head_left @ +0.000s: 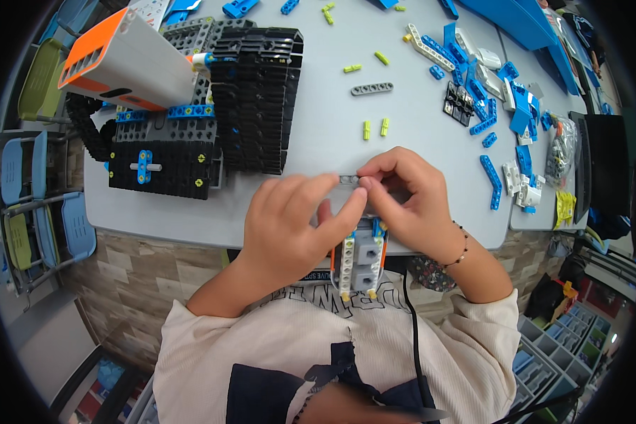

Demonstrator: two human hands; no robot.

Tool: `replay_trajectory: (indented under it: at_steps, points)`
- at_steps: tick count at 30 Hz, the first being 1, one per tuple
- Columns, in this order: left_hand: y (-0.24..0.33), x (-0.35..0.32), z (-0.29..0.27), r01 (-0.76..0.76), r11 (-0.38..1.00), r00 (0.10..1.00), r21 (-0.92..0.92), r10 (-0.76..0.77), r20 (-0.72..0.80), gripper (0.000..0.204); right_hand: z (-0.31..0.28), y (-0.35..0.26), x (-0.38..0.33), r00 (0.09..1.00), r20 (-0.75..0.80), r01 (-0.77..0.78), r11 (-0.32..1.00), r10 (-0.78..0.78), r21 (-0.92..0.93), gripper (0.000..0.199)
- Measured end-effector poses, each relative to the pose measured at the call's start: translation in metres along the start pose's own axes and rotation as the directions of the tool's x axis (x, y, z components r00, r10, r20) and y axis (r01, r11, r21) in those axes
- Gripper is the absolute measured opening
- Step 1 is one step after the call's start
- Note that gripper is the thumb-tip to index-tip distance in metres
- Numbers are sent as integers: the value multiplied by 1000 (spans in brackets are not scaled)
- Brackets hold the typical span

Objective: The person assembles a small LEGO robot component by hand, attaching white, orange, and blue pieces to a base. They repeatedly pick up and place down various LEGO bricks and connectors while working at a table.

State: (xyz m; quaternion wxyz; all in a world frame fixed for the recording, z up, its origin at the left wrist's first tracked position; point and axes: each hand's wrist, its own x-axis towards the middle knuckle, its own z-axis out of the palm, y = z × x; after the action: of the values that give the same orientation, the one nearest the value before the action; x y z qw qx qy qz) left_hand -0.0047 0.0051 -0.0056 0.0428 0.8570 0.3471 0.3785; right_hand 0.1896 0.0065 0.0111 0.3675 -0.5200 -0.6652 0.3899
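Note:
My right hand [413, 201] pinches a short grey beam with holes [348, 179] between thumb and forefinger, above the table's near edge. My left hand [297, 215] is at the beam's left end, its fingers apart and slightly blurred. Its thumb reaches toward my right fingertips; whether it touches the beam I cannot tell. Just below both hands is a small built assembly [360, 258] of white, grey and blue pieces with orange sides, upright against the table edge. My hands partly cover its top.
A large tracked model [254, 99] with a white and orange block [134, 67] stands at left. A loose grey beam [372, 89] and several lime connectors [367, 130] lie ahead. Blue and white pieces [484, 106] and a bag of parts [562, 152] spread at right.

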Motion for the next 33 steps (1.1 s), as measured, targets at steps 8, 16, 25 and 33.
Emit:
replay_trajectory:
  at_steps: [8,16,25,33]
  points:
    - [29,-38,-5,45,999,973,23,-49,227,36,4,1,-3,994,-28,102,993,-103,-58,9]
    - [10,-136,27,29,1000,994,4,-29,106,26,0,7,-2,1000,19,-23,996,22,86,10]
    - [-7,-148,36,489,872,769,27,-446,457,55,-3,10,5,990,100,-124,957,101,261,11]
    - [3,-151,17,566,817,777,-107,-486,399,59,-10,10,8,977,190,-149,941,94,305,22]
